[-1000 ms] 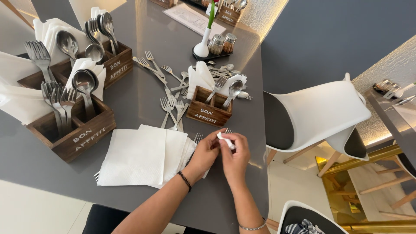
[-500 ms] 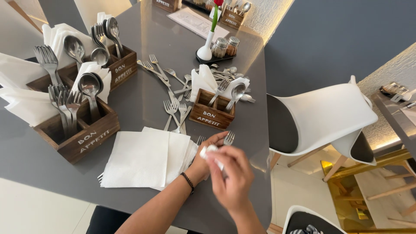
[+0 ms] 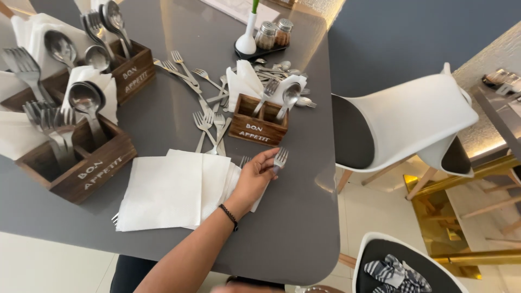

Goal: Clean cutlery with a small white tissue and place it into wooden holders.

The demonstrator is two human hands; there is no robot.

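My left hand (image 3: 254,178), with a black band at the wrist, lies on the right edge of a stack of white paper napkins (image 3: 163,190) on the grey table (image 3: 293,217). Its fingers curl around a steel fork (image 3: 280,158) whose tines stick out past the fingertips toward the table's right side. Just beyond the hand stands a small wooden cutlery box (image 3: 256,123) holding a fork, a spoon and folded napkins. My right hand is out of the frame.
Loose forks (image 3: 209,122) lie scattered left of the small box. Two larger wooden boxes (image 3: 81,165) (image 3: 130,68) with spoons, forks and napkins stand at the left. A white vase (image 3: 247,38) and shakers (image 3: 274,32) sit far back. A white chair (image 3: 401,119) stands right of the table.
Both hands were together over the napkins' right edge, working on a small white piece. Now my right hand has dropped out of view and my left hand rests on the napkins holding the fork.
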